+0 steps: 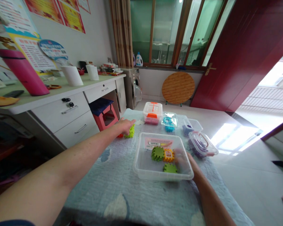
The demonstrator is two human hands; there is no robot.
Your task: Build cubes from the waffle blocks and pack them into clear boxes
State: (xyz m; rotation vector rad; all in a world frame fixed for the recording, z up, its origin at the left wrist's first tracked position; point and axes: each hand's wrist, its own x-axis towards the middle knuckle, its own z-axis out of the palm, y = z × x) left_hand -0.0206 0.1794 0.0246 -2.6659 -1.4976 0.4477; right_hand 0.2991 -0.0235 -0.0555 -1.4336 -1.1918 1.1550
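My left hand (126,125) stretches across the cloth-covered table, fingers extended and apart, just above a yellow-green toothed building block (130,132). Part of a red-orange block (120,135) shows beneath that hand. In front of me stands a clear plastic box (163,179) without a lid. Inside it lie a dark green block (158,153), an orange block with a white window grid (169,155), and a flat green block (170,168). My right hand (180,157) is at the box's right side, blurred and seen partly through the wall, so its grip is unclear.
Behind the box stand a clear case with orange latches (152,108), a container of blue pieces (169,121), an uncovered container (193,125) and a lidded one with purple pieces (202,144). A desk (85,91) and a red stool (106,117) are at left.
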